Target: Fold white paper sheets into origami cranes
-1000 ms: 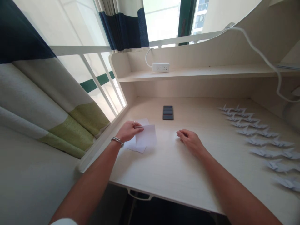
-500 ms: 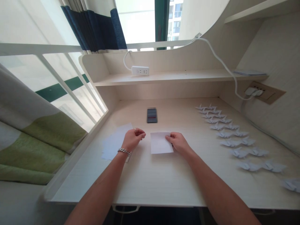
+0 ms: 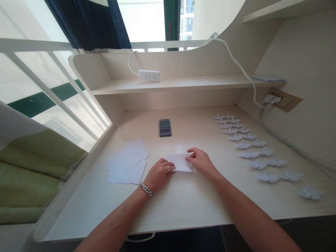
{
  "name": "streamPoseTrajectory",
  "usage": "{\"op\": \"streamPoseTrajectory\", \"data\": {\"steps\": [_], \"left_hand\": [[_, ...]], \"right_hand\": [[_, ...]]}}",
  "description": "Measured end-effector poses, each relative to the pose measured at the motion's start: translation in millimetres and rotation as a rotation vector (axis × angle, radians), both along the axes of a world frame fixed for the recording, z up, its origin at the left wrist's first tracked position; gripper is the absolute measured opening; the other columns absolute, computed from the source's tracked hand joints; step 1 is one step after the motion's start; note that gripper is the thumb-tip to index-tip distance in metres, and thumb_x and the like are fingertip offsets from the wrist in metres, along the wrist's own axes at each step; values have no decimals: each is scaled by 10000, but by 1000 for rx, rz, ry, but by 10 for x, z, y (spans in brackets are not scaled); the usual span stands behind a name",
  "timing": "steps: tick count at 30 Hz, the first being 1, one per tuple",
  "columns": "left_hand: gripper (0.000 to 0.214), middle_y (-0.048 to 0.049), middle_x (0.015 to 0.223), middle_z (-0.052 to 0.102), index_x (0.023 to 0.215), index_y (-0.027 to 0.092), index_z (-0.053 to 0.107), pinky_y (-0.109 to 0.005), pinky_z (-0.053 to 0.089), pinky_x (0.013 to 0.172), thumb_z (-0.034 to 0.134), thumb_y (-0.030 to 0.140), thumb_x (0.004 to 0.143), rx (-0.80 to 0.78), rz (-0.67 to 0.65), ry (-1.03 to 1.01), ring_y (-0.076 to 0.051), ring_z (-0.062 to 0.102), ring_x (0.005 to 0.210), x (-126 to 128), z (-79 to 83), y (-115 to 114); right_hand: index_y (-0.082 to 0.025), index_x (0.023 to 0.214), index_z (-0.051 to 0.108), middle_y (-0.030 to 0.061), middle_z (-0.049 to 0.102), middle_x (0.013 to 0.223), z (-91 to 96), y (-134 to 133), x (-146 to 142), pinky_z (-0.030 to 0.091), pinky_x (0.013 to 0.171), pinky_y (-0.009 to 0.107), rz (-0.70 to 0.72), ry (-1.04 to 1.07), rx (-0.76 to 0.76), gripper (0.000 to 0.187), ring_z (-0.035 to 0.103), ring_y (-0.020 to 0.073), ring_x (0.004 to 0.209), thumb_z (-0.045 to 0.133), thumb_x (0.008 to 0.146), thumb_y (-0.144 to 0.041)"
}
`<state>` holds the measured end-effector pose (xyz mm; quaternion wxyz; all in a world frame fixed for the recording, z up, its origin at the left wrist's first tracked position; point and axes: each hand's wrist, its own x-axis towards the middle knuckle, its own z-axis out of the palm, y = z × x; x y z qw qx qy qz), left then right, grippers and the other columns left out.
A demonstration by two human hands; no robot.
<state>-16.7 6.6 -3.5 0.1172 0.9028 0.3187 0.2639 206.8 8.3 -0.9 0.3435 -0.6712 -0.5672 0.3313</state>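
A small white sheet of paper point(image 3: 180, 163) lies low over the desk in front of me, between my two hands. My left hand point(image 3: 161, 173), with a ring and a chain bracelet, is closed at its left side, fingers pressed on the lower left corner. At the right edge, my right hand point(image 3: 201, 161) pinches the paper between thumb and fingers. Whether the sheet is flat or partly folded, I cannot tell. Left of my left hand is a loose spread of white paper sheets point(image 3: 126, 162). Several folded white paper cranes point(image 3: 252, 154) stand in rows on the right.
A phone-like dark object point(image 3: 165, 128), blurred out, lies on the desk point(image 3: 183, 203) beyond the paper. A white power strip point(image 3: 149, 75) sits on the back shelf point(image 3: 181, 83). Its white cable point(image 3: 236, 63) runs to a wall socket point(image 3: 283, 99) on the right.
My left hand has moved right and down from beside the sheets onto the paper's left side. The held paper looks shorter from top to bottom. The view has shifted slightly.
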Motion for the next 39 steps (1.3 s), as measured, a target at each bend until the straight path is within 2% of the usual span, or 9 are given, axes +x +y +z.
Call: {"op": "streamPoseTrajectory", "data": {"steps": [2, 4, 7, 10, 17, 25, 33, 36, 39], "left_hand": [[167, -49, 965, 752, 912, 200, 747, -351, 529, 824, 586, 179, 878, -31, 22, 1, -194, 599, 864, 6, 3, -31], [159, -48, 957, 753, 913, 206, 748, -339, 518, 827, 598, 180, 867, -71, 52, -13, -191, 604, 866, 12, 9, -56], [165, -36, 966, 753, 920, 226, 750, -325, 495, 841, 599, 192, 862, -154, 93, -12, -188, 613, 881, 20, 45, -69], [173, -29, 893, 748, 923, 244, 756, -310, 472, 813, 592, 269, 872, -263, 158, 32, -189, 620, 843, 29, 132, -56], [326, -4, 716, 683, 973, 227, 728, -255, 407, 630, 481, 426, 902, -522, 349, 43, -159, 607, 672, 70, 334, 18], [341, 7, 657, 647, 994, 198, 699, -264, 399, 615, 514, 454, 866, -567, 478, -12, -163, 592, 633, 137, 346, 74], [277, 3, 839, 718, 1013, 253, 725, -286, 493, 747, 713, 323, 746, -617, 375, -80, -171, 646, 773, 55, 236, 18], [129, 9, 1015, 735, 862, 278, 763, -320, 484, 883, 694, 214, 772, -511, 262, -71, -185, 630, 939, 15, 147, -26], [161, -4, 1093, 728, 918, 274, 763, -365, 500, 872, 651, 207, 824, -376, 199, -18, -200, 605, 932, -13, 69, -93]], "right_hand": [[-208, 1072, 657, 43, 702, 884, 43, -121, 29, 466, 743, 308, 13, -174, 122, 317, 626, 180, 768, 663, 777, -327], [-207, 1060, 670, 72, 691, 1037, 60, -246, 33, 475, 798, 327, 189, -204, 227, 326, 623, 193, 848, 657, 802, -406], [-222, 1052, 696, 66, 690, 1120, 24, -367, 16, 447, 920, 362, 424, -227, 274, 385, 575, 245, 1039, 761, 710, -386], [-234, 947, 735, 36, 719, 1064, -16, -371, 7, 435, 923, 345, 365, -201, 249, 171, 586, 218, 999, 614, 827, -214], [-232, 932, 733, 20, 703, 810, 108, -239, 11, 435, 708, 291, 249, -93, 32, 229, 616, 190, 758, 543, 864, -340], [-225, 813, 672, 0, 675, 744, 121, -170, -65, 374, 608, 261, 148, -147, -23, 178, 586, 165, 683, 562, 838, -362], [-261, 886, 722, -3, 723, 811, 77, -242, 11, 454, 688, 297, 226, -72, 38, 134, 629, 180, 742, 607, 818, -273], [-278, 868, 738, -6, 743, 1005, -3, -326, 61, 482, 834, 328, 296, -70, 144, 210, 636, 192, 912, 620, 772, -132], [-284, 891, 738, -6, 726, 1103, -55, -414, 84, 498, 851, 358, 366, -138, 233, 225, 615, 201, 941, 623, 788, -121]]}}
